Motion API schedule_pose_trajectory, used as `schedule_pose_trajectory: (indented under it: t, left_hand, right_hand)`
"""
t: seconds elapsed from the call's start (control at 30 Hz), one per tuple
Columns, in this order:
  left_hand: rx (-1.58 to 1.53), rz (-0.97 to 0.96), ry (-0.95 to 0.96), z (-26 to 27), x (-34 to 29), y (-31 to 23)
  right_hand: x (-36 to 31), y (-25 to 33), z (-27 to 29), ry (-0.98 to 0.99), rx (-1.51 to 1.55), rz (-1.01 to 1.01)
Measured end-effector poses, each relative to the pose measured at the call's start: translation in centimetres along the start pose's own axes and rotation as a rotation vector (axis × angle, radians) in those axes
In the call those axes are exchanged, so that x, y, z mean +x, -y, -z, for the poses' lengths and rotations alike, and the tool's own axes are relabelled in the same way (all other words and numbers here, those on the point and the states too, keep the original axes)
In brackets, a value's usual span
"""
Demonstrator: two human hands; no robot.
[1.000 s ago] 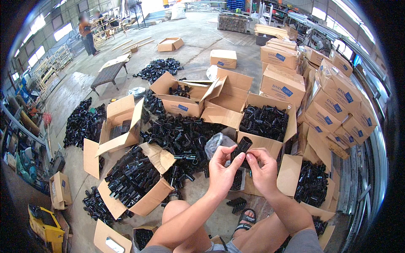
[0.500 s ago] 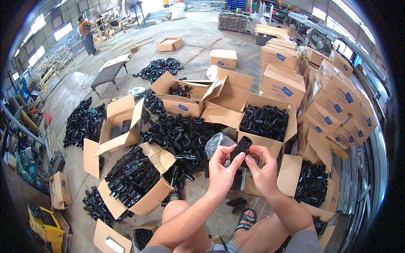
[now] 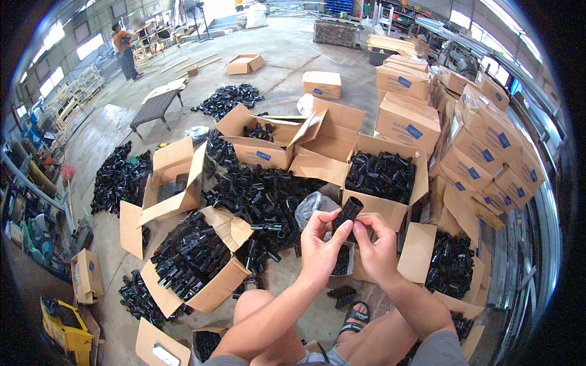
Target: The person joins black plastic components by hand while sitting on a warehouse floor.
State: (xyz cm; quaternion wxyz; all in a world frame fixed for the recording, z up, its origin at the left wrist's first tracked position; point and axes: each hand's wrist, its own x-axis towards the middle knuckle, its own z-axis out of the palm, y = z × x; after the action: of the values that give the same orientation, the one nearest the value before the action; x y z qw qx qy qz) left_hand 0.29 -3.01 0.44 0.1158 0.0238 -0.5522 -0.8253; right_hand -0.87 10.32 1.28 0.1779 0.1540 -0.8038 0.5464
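Observation:
A short black tubular fitting [image 3: 351, 207] is held up in front of me, tilted with its open round end facing up. My left hand [image 3: 321, 246] grips its lower part between thumb and fingers. The thumb and fingertips of my right hand [image 3: 377, 249] pinch close against the fitting's lower right side. Whatever small part may lie between the fingertips is hidden. Just behind my left fingers is a clear plastic bag [image 3: 315, 206]. Below the hands stands a small container [image 3: 343, 260] of small dark parts, partly covered by them.
Loose black fittings [image 3: 262, 189] are heaped on the floor ahead. Open cartons of fittings stand left [image 3: 217, 283] and right [image 3: 421, 177]. Closed cartons [image 3: 488, 146] are stacked at right beside long metal profiles [image 3: 519, 262]. A low black bench [image 3: 155, 113] and a person [image 3: 125, 52] are farther off.
My right fingertips have shifted slightly and drawn closer together at the fitting. The fitting and my left hand stay nearly in place; the whole view has moved a little.

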Motion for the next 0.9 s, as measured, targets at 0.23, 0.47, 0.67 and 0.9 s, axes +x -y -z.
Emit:
schedule_pose_trajectory:
  t: [0.23, 0.47, 0.67, 0.9]
  left_hand:
    - [-0.021, -0.012, 0.006, -0.06, 0.06, 0.13]
    - [0.012, 0.033, 0.042, 0.24, 0.07, 0.39]
    - [-0.023, 0.017, 0.016, 0.08, -0.02, 0.21]
    - [-0.076, 0.000, 0.016, -0.12, -0.15, -0.22]
  right_hand:
    - [-0.21, -0.48, -0.34, -0.045, 0.138, 0.006]
    - [-0.16, -0.10, -0.34, -0.052, 0.134, -0.045]
    - [0.01, -0.37, -0.30, -0.028, 0.051, -0.055]
    - [-0.09, -0.66, -0.07, -0.018, 0.049, -0.009]
